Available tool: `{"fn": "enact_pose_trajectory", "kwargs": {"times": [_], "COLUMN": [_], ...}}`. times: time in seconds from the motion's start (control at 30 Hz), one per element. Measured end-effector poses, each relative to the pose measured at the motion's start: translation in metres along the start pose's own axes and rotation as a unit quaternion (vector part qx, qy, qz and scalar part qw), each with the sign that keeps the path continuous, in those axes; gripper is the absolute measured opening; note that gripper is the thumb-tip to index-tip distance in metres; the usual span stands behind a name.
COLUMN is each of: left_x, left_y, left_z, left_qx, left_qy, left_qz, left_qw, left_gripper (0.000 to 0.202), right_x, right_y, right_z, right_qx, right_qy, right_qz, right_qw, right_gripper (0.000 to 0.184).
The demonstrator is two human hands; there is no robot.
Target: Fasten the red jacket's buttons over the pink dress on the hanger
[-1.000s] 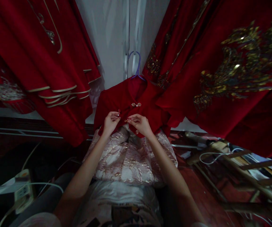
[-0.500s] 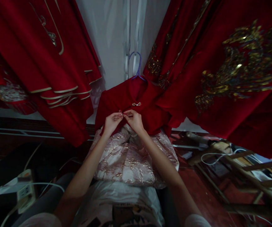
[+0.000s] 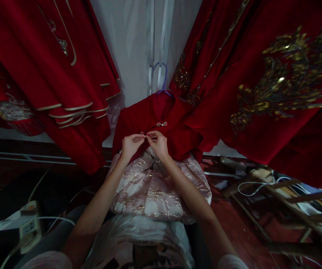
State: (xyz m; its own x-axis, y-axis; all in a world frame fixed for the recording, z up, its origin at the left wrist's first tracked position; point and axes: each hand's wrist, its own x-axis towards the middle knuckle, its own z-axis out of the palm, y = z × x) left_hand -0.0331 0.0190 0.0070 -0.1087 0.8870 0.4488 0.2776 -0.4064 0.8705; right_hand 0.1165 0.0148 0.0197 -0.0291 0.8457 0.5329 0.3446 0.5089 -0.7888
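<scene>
A person's left hand (image 3: 132, 145) and right hand (image 3: 158, 144), fingertips close together, pinch a clasp (image 3: 142, 133) on a red jacket (image 3: 135, 116).

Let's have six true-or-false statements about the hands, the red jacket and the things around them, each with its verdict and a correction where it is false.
1. The hanger at the jacket's neck is purple. True.
2. The hands are on opposite sleeves, far apart. False: the left hand and right hand come together at the jacket's front, pinching at a lower fastening.
3. A jewelled clasp sits between the hands and the collar. True.
4. The fabric below the jacket is plain black. False: the fabric is pale, with a shiny pattern.
5. A power strip lies to the person's left. True.
6. Red clothing hangs on the right side only. False: it hangs on both sides.
</scene>
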Motion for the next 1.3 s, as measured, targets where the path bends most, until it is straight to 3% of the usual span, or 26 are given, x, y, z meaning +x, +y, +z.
{"fn": "enact_pose_trajectory", "kwargs": {"times": [0.43,0.87,1.1,1.3], "left_x": [0.018,0.022,0.021,0.007], "left_y": [0.002,-0.013,-0.008,-0.014], "left_z": [-0.01,-0.007,-0.01,-0.017], "left_qx": [0.049,0.011,0.04,0.168], "left_qy": [-0.096,-0.095,-0.142,-0.08], "left_qz": [0.038,0.019,0.056,0.136], "left_qw": [0.993,0.995,0.987,0.973], "left_gripper": [0.018,0.022,0.018,0.029], "right_x": [0.001,0.002,0.005,-0.015], "right_y": [0.003,0.004,0.003,0.006], "right_z": [-0.001,-0.002,-0.001,-0.016], "right_qx": [-0.035,-0.072,-0.049,-0.025], "right_qy": [-0.007,-0.024,-0.027,-0.085], "right_qz": [-0.021,-0.032,-0.012,-0.006], "right_qw": [0.999,0.997,0.998,0.996], "right_gripper": [0.015,0.015,0.016,0.031]}}
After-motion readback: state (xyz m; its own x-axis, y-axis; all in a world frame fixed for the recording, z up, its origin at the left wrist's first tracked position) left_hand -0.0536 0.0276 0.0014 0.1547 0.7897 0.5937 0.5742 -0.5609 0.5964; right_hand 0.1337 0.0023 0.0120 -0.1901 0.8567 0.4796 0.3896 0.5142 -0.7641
